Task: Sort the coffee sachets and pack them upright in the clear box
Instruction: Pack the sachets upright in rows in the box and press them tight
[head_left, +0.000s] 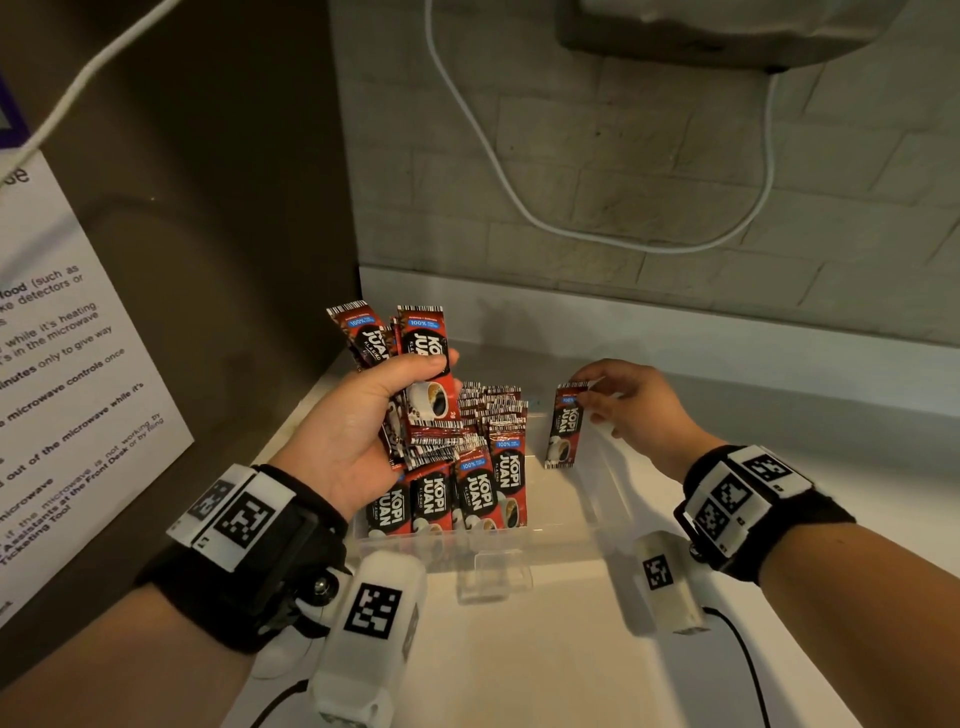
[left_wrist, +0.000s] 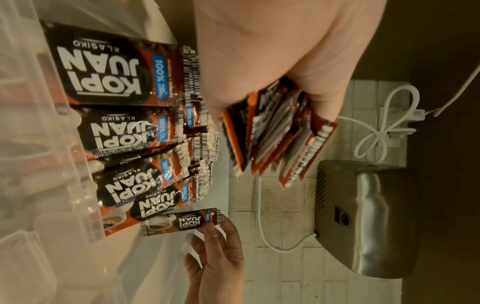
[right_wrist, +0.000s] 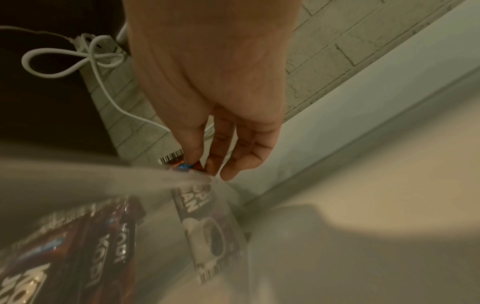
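The left hand (head_left: 363, 421) is held up over the left end of the clear box (head_left: 597, 525), fingers and thumb wrapped round a thick bundle of sachets (head_left: 415, 374). The bundle fans out above the fist, printed faces toward the person, barcode strips at the top edges. In the left wrist view the same bundle (left_wrist: 275, 131) splays out from under the palm (left_wrist: 285, 51).

The right hand (head_left: 634, 405) pinches a single sachet (head_left: 566, 426) by its top edge between thumb and forefinger, the other fingers loosely spread. That sachet hangs upright over the right part of the box, its lower end inside the walls; I cannot tell whether it touches the bottom. It stands apart from the packed ones, with a gap between. The right wrist view shows it through the blurred clear wall, cup picture low on the sachet (right_wrist: 207, 226), fingertips (right_wrist: 192, 158) on its top.

The packed sachets (head_left: 467, 493) fill the left part of the box in upright rows, labels facing the near wall, more rows behind them. The box sits on a white desk (head_left: 519, 665) against a pale brick wall (head_left: 623, 156). A white cable (head_left: 519, 197) loops down the wall from a metal appliance (left_wrist: 363, 216) mounted above. A printed notice (head_left: 67, 389) hangs on the dark surface at the left.
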